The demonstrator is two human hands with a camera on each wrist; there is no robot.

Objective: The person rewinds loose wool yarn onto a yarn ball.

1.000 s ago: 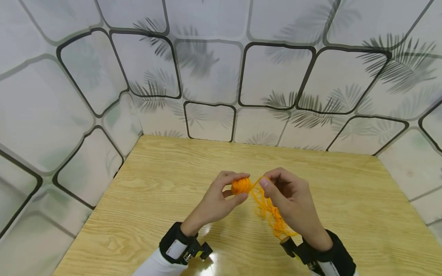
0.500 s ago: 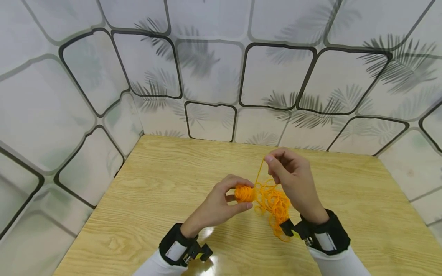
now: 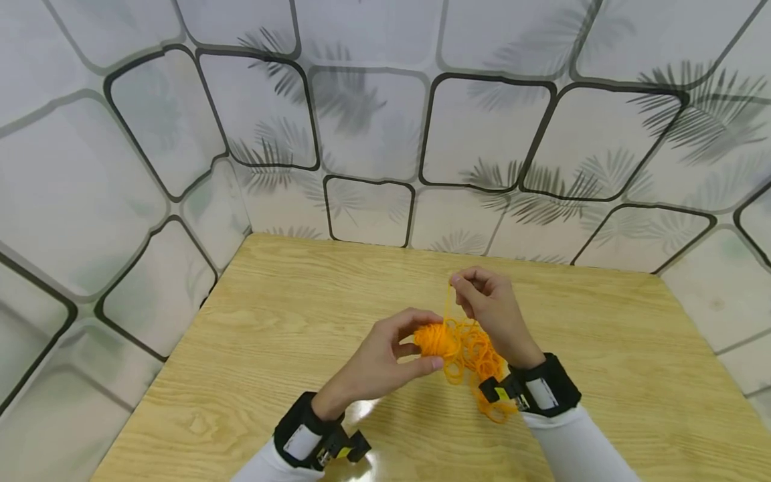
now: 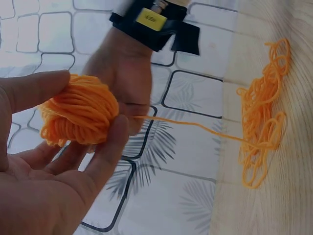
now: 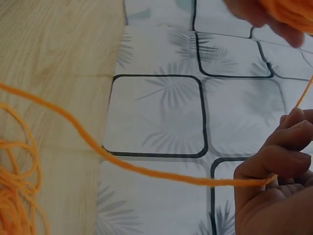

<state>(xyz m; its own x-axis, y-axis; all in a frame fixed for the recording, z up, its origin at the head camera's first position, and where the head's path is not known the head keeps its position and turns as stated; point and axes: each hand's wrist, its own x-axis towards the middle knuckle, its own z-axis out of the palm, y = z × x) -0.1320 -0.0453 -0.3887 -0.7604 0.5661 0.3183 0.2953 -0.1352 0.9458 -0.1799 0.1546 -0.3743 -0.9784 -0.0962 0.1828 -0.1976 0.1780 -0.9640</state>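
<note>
My left hand (image 3: pixel 385 351) grips a small ball of orange yarn (image 3: pixel 435 340) between thumb and fingers, above the table. In the left wrist view the wound strands of the yarn ball (image 4: pixel 80 110) show plainly. Up and to the right of it, my right hand (image 3: pixel 490 308) pinches the yarn strand (image 3: pixel 448 300) with thumb and forefinger. The strand runs taut from there down to the ball. In the right wrist view the strand (image 5: pixel 142 170) also passes through the curled fingers and trails off toward the loose yarn. That tangled heap of loose yarn (image 3: pixel 482 355) lies on the table beside the ball.
A light wooden table (image 3: pixel 271 321) spreads under both hands. Behind it and along its left side stands a wall covering (image 3: pixel 367 134) with dark outlined shapes and grey palm leaves. Each wrist carries a black strap with a small camera.
My right hand has risen from beside the ball, drawing the strand upward, then shifted a little left. The left hand has moved slightly right with the ball, now turned differently.
</note>
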